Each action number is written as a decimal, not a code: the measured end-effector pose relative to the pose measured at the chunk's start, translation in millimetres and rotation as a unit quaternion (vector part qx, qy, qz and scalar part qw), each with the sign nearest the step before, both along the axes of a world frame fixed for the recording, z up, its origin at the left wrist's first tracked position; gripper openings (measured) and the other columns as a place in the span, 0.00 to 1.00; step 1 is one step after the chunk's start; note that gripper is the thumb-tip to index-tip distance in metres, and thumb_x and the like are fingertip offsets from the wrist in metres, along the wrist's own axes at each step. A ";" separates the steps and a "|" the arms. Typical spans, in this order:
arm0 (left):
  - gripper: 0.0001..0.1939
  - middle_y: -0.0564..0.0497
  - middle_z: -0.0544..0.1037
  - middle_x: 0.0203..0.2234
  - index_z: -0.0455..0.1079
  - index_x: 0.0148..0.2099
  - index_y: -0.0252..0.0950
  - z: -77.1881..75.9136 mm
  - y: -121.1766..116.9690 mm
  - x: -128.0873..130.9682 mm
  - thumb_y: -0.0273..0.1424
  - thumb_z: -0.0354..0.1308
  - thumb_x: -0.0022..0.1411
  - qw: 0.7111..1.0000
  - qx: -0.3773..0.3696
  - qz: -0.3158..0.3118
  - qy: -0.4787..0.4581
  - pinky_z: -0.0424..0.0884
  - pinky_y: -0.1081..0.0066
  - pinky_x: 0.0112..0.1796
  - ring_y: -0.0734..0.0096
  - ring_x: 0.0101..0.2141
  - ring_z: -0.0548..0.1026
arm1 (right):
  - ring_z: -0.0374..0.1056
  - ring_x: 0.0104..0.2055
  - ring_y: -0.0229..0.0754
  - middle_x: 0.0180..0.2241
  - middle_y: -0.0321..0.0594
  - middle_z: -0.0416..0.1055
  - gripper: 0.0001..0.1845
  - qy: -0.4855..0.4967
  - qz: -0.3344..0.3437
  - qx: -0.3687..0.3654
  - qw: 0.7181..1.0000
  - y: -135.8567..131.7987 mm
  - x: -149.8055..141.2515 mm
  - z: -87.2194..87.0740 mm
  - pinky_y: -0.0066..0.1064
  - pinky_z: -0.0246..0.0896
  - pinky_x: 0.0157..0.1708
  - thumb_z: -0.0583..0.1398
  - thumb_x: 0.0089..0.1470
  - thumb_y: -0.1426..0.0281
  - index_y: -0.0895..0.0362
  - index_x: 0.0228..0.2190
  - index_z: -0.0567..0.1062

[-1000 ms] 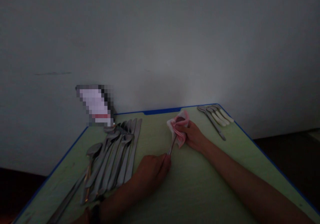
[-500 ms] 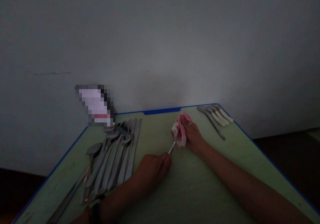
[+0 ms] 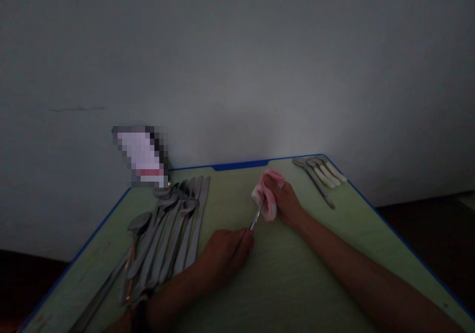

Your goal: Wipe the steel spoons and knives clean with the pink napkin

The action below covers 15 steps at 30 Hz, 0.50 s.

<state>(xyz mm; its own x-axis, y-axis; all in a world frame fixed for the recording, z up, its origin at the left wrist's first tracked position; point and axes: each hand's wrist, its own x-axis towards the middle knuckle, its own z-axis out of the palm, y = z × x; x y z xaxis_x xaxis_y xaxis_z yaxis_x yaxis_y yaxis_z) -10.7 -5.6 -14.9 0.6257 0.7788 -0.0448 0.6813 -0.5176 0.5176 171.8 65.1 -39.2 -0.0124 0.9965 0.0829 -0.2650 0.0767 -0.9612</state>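
My left hand (image 3: 227,251) is closed round the handle of a metal piece of cutlery (image 3: 255,219), low over the middle of the table. The far end of that piece is covered by a pink and white cloth (image 3: 270,210), so its kind does not show. My right hand (image 3: 289,203) pinches the cloth around it, thumb on top. Left of my left hand lie several metal spoons and other cutlery (image 3: 168,244), roughly side by side with handles toward me.
Several pieces with white handles (image 3: 330,174) and a long metal spoon (image 3: 318,182) lie at the table's back right corner. A blurred-out upright device (image 3: 139,150) leans at the back left. The pale green table (image 3: 297,273) has a blue edge and meets a grey wall (image 3: 237,66).
The cloth has shifted slightly and folds differently over the end of the cutlery, with my right thumb a little lower. My left hand has hardly moved.
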 end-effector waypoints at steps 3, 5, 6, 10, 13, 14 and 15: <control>0.21 0.55 0.67 0.18 0.60 0.27 0.37 1.6 -0.6 -0.2 0.36 0.34 0.68 1.000 -0.017 0.000 -0.006 0.57 0.75 0.25 0.75 0.20 0.65 | 0.67 0.30 0.37 0.28 0.36 0.73 0.18 0.036 0.004 -0.009 0.999 -0.2 2.0 4.9 0.27 0.60 0.30 0.66 0.41 0.56 0.57 0.30 0.75; 0.21 0.55 0.68 0.19 0.61 0.27 0.37 0.2 -0.3 -0.6 0.36 0.34 0.68 1.000 -0.022 0.006 -0.010 0.58 0.75 0.25 0.75 0.20 0.66 | 0.68 0.32 0.36 0.31 0.37 0.74 0.16 0.079 0.055 -0.029 0.995 -0.8 3.5 8.8 0.28 0.62 0.34 0.67 0.40 0.61 0.57 0.31 0.76; 0.21 0.55 0.69 0.19 0.61 0.28 0.37 -0.9 -0.1 -0.8 0.36 0.34 0.68 1.000 -0.022 0.008 -0.010 0.58 0.75 0.25 0.75 0.20 0.66 | 0.69 0.34 0.37 0.33 0.38 0.75 0.16 0.104 0.082 -0.037 0.991 -1.3 4.2 10.7 0.28 0.63 0.36 0.67 0.40 0.63 0.57 0.32 0.76; 0.20 0.55 0.69 0.19 0.61 0.27 0.37 -4.0 0.9 -1.0 0.36 0.35 0.68 1.000 -0.004 0.007 0.006 0.57 0.75 0.25 0.75 0.20 0.65 | 0.70 0.40 0.39 0.42 0.38 0.75 0.20 0.180 0.100 -0.038 0.978 -2.1 4.9 14.9 0.30 0.64 0.43 0.69 0.35 0.70 0.55 0.36 0.76; 0.20 0.55 0.67 0.18 0.61 0.27 0.37 -3.2 1.1 -0.2 0.36 0.35 0.68 1.000 0.002 0.001 0.015 0.55 0.75 0.24 0.76 0.19 0.64 | 0.70 0.38 0.37 0.40 0.37 0.75 0.20 0.191 0.066 -0.036 0.979 -1.2 3.3 13.9 0.30 0.64 0.41 0.69 0.35 0.69 0.54 0.35 0.76; 0.20 0.55 0.67 0.17 0.61 0.28 0.37 -2.6 1.1 0.2 0.36 0.35 0.68 1.000 0.003 0.002 0.016 0.55 0.75 0.23 0.76 0.18 0.64 | 0.70 0.37 0.38 0.38 0.37 0.76 0.18 0.187 0.060 -0.035 0.980 -0.9 2.4 13.4 0.30 0.65 0.41 0.69 0.36 0.68 0.55 0.34 0.76; 0.20 0.56 0.67 0.17 0.61 0.28 0.37 -2.0 1.0 0.5 0.36 0.35 0.68 1.000 0.006 0.004 0.016 0.54 0.75 0.23 0.76 0.18 0.64 | 0.70 0.36 0.38 0.37 0.38 0.76 0.17 0.182 0.054 -0.034 0.981 -0.6 1.4 12.9 0.30 0.65 0.40 0.69 0.37 0.66 0.55 0.33 0.76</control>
<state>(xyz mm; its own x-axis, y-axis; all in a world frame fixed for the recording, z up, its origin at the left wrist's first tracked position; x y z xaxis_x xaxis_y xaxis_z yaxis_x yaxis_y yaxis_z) -10.2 -4.6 -16.9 0.6175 0.7847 -0.0555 0.7018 -0.5176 0.4895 173.1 64.5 -26.3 -0.1005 0.9943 0.0346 -0.5950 -0.0322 -0.8031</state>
